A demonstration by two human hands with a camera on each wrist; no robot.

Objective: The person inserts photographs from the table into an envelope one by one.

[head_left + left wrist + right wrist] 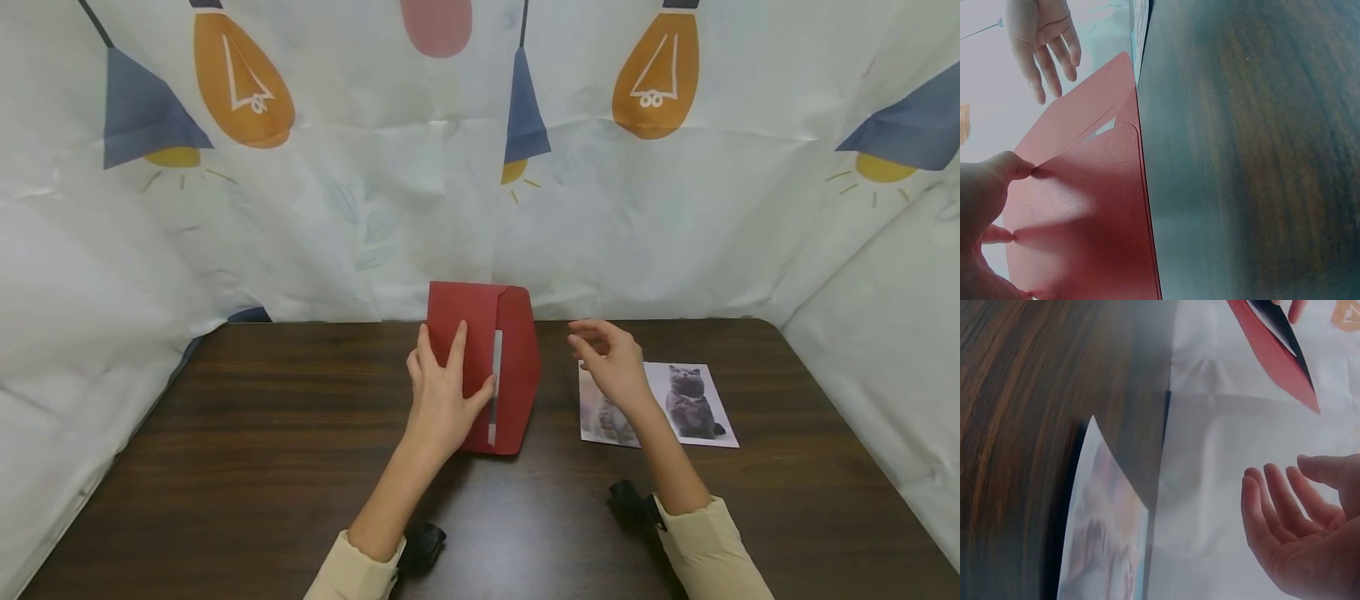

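A red envelope (461,367) stands lengthwise near the back of the table, its flap (519,375) folded out to the right. A strip of white paper (497,367) shows inside its opening. My left hand (438,404) rests on the envelope's front with spread fingers; in the left wrist view the thumb (1019,167) and fingertips press its face. My right hand (617,367) hovers above a sheet with cat pictures (693,400), fingers loosely bent and nothing between them. It is right of the envelope, apart from it.
The dark wooden table (262,467) ends at the back against a white curtain (360,208) printed with lamps and bulbs. Black straps (422,547) sit at both wrists, beside cream sleeves (712,550).
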